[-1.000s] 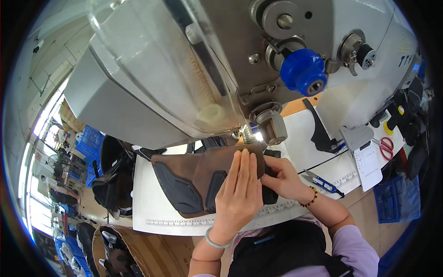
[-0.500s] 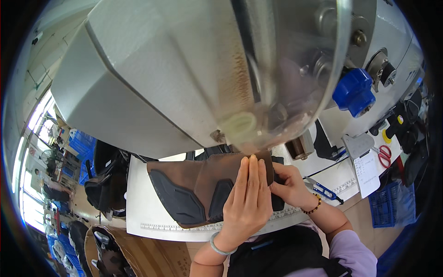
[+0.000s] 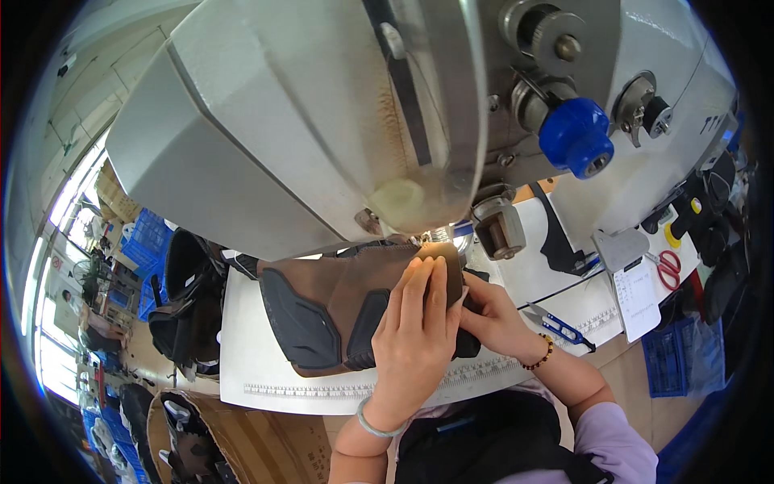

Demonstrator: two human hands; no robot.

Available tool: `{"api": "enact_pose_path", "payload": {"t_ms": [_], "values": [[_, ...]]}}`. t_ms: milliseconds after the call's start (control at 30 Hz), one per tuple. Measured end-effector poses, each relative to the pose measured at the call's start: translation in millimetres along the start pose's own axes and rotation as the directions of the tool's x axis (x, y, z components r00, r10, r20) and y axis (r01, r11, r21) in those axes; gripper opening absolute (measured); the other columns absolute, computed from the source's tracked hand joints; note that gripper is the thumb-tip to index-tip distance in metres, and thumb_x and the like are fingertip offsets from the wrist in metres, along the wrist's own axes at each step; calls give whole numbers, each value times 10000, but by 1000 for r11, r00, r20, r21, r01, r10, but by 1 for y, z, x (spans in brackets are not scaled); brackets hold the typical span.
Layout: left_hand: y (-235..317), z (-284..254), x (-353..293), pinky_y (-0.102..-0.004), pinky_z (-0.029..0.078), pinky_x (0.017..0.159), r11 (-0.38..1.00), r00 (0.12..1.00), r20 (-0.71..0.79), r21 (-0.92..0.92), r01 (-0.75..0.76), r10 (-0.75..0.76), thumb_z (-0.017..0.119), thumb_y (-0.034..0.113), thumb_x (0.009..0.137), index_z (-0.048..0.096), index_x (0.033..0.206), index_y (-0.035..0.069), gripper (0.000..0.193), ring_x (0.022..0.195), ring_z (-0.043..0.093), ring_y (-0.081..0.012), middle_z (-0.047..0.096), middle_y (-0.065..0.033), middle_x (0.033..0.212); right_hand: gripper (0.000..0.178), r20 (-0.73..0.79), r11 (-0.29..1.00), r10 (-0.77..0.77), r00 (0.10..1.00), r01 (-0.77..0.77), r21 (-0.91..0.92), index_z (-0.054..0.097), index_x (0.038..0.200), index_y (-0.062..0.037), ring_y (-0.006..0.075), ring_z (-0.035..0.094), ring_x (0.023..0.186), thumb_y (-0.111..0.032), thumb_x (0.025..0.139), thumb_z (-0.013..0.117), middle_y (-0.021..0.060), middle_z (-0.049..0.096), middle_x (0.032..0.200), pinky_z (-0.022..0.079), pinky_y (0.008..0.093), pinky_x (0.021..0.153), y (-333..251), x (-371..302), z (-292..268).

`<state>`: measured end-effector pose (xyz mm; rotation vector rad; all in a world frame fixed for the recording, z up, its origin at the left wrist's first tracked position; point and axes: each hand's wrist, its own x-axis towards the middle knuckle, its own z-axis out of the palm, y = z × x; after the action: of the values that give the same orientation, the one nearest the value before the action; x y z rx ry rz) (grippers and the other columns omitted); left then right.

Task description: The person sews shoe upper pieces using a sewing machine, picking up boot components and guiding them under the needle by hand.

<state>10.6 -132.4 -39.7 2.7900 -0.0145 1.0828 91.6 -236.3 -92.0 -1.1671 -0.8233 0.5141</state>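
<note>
A brown leather boot upper [image 3: 334,281] with raised black panels lies on the white work table, its far edge under the head of a grey sewing machine [image 3: 266,121]. My left hand [image 3: 413,339] rests flat on its right part, fingers stretched out side by side. At the right end, my right hand [image 3: 496,321] pinches the edge of the upper between thumb and fingers. Light from the machine falls on the leather just beyond my left fingertips. The needle point is hidden behind the clear guard and the machine head.
Blue-handled thread snips [image 3: 564,329] lie right of my right hand, near a printed ruler strip. Red-handled scissors [image 3: 668,269] and a paper note [image 3: 637,300] are farther right. Black bags [image 3: 187,302] hang at the left; a cardboard box [image 3: 250,436] stands below.
The upper and both my hands have shifted slightly away from me, toward the machine. My view has turned, so the blue knob and the guard appear farther left.
</note>
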Motion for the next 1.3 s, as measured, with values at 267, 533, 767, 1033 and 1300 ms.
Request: {"api": "enact_pose_path", "payload": {"t_ms": [267,533,767,1033,1300], "values": [[4,10,-2,-316,501,817,989,995,-73,131,-62,72,597,67,733,572,1098,-49,384,1086,536,-287,543,-156,1136,399,20,997,-39,999,38,72,414,1248,5,45,446,929,-66,876,540,15,528,1051,403,212,797,7,1,0],[-8,9,0,-313,502,806,994,996,-50,85,-72,76,572,48,766,576,1091,-51,340,1044,564,-277,553,-153,1115,364,-53,982,-35,998,44,183,420,1233,7,57,464,985,-40,884,513,26,537,1077,396,219,846,16,0,15],[-22,4,1,-339,468,866,976,995,-94,-213,-38,18,628,-5,677,598,1060,-22,384,1036,566,-298,592,-159,1071,367,-58,982,7,998,4,189,437,1185,-7,48,475,948,-64,850,576,21,541,1020,423,218,784,12,-3,24],[-44,3,-35,-413,343,996,964,986,-158,-266,7,-51,512,-10,719,593,1057,-18,348,1106,531,-288,586,-150,1106,263,-7,991,95,995,-95,-96,499,1033,-7,44,503,717,-47,800,613,55,583,785,434,214,621,-4,-9,18],[-55,17,-39,-374,399,954,982,971,-238,-184,-38,-7,492,-15,741,619,1032,4,318,1049,575,-257,616,-116,1074,210,275,936,-107,955,190,-296,549,975,2,222,556,736,-34,776,603,118,582,852,447,307,675,2,-15,10]]}}
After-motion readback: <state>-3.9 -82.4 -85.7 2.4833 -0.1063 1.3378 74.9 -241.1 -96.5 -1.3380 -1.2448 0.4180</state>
